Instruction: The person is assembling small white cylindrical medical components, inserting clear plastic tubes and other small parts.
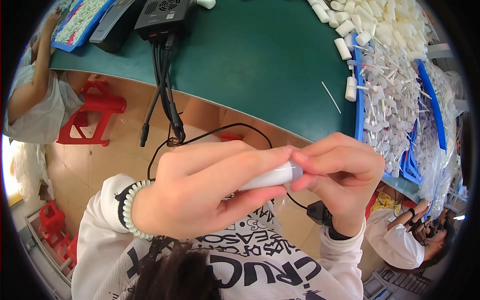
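In front of my chest my left hand (200,190) is closed around a short white plastic tube (272,178), which lies sideways in the fingers. A translucent grey end piece (297,171) shows at the tube's right end. My right hand (345,167) pinches that end with thumb and fingertips, touching the left fingertips. Whether anything small sits between the right thumb and finger is hidden. Both hands are in the air, nearer to me than the green table (240,60).
A blue tray (359,115) of translucent stemmed parts stands at right, with a heap of white cylinders (370,20) behind. A thin white stick (330,97) lies nearby. Cables (162,75) hang from a black box (165,17). Other people sit left, by a red stool (100,105), and right.
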Demonstrator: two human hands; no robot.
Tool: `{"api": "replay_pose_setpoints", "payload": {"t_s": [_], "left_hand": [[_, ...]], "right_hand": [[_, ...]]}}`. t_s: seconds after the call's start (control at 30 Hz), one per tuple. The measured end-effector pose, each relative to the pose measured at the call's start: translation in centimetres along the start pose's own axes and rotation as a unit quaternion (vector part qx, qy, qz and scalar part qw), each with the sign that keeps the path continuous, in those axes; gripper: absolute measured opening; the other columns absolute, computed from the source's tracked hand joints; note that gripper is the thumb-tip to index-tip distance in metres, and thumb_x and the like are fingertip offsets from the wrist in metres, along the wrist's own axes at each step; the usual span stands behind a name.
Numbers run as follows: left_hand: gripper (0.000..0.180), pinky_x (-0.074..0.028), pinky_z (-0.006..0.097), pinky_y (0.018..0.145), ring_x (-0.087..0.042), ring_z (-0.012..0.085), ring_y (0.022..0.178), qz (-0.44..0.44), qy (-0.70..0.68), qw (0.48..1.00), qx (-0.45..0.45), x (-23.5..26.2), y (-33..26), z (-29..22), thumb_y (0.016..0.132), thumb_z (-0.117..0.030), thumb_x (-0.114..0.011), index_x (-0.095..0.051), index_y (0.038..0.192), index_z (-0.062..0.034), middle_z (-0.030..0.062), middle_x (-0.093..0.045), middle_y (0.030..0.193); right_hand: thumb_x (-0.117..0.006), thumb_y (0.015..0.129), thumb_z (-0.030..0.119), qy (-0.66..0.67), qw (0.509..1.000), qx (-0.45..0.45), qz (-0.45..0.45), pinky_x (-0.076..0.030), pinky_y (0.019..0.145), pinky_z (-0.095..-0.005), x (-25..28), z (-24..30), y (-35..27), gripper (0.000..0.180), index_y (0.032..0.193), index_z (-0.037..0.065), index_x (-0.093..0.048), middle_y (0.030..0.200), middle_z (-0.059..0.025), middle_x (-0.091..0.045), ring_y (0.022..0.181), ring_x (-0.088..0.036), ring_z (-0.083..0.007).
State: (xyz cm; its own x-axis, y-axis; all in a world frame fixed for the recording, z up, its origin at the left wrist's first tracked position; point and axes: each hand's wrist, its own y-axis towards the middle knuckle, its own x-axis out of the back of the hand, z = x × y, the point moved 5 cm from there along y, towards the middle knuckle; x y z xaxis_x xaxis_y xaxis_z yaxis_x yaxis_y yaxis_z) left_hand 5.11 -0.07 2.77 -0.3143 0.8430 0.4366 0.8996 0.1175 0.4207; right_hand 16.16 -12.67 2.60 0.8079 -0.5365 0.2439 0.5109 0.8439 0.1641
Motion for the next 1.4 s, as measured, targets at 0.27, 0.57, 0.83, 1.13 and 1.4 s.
{"api": "replay_pose_setpoints", "payload": {"t_s": [0.27,0.57,0.83,1.13,1.4], "left_hand": [[0.040,-0.050,0.025,0.055,-0.064,0.0196,0.066,0.014,-0.022,1.000,-0.016,0.2,0.3,-0.3,0.070,-0.003,-0.075,-0.060,0.106,0.0071,0.0143,-0.065,0.080],[0.043,-0.052,0.027,0.060,-0.066,0.0226,0.073,-0.015,0.045,0.997,-0.059,-0.2,-0.1,-0.3,0.069,0.001,-0.075,-0.057,0.107,0.0079,0.0177,-0.065,0.089],[0.039,-0.051,0.025,0.058,-0.066,0.0212,0.069,0.026,-0.011,1.000,0.014,-0.4,-0.1,0.0,0.071,-0.002,-0.075,-0.059,0.106,0.0069,0.0161,-0.066,0.084],[0.027,-0.049,0.021,0.057,-0.065,0.0138,0.070,0.073,-0.105,0.983,0.133,-0.5,0.3,1.5,0.080,-0.002,-0.065,-0.059,0.105,0.0069,0.0123,-0.067,0.081],[0.014,-0.032,0.015,0.046,-0.043,0.0003,0.050,0.117,-0.266,0.920,0.263,-1.5,0.2,2.7,0.091,-0.007,-0.050,-0.050,0.099,0.0038,0.0080,-0.067,0.075]], "right_hand": [[-0.069,0.065,-0.012,0.145,0.988,-0.027,-0.047,-0.050,0.071,-0.0261,0.1,0.3,-0.8,0.024,0.087,-0.003,-0.070,0.092,-0.0170,-0.066,0.080,-0.065,-0.0193],[-0.068,0.067,-0.011,-0.001,0.996,0.013,-0.087,-0.050,0.071,-0.0250,-0.6,0.7,-1.0,0.024,0.089,-0.003,-0.069,0.092,-0.0170,-0.066,0.081,-0.064,-0.0188],[-0.074,0.068,-0.005,0.128,0.991,-0.016,-0.042,-0.048,0.064,-0.0233,-0.1,-1.2,-0.9,0.020,0.087,-0.002,-0.069,0.086,-0.0132,-0.065,0.075,-0.062,-0.0161],[-0.069,0.073,-0.009,0.226,0.972,-0.047,-0.034,-0.052,0.072,-0.0246,-0.9,-1.9,-1.1,0.025,0.097,-0.006,-0.065,0.091,-0.0151,-0.065,0.081,-0.063,-0.0157],[-0.068,0.073,-0.010,0.208,0.970,-0.125,0.006,-0.053,0.076,-0.0259,-0.2,-3.0,-0.2,0.022,0.095,-0.009,-0.063,0.093,-0.0160,-0.066,0.083,-0.065,-0.0173]]}}
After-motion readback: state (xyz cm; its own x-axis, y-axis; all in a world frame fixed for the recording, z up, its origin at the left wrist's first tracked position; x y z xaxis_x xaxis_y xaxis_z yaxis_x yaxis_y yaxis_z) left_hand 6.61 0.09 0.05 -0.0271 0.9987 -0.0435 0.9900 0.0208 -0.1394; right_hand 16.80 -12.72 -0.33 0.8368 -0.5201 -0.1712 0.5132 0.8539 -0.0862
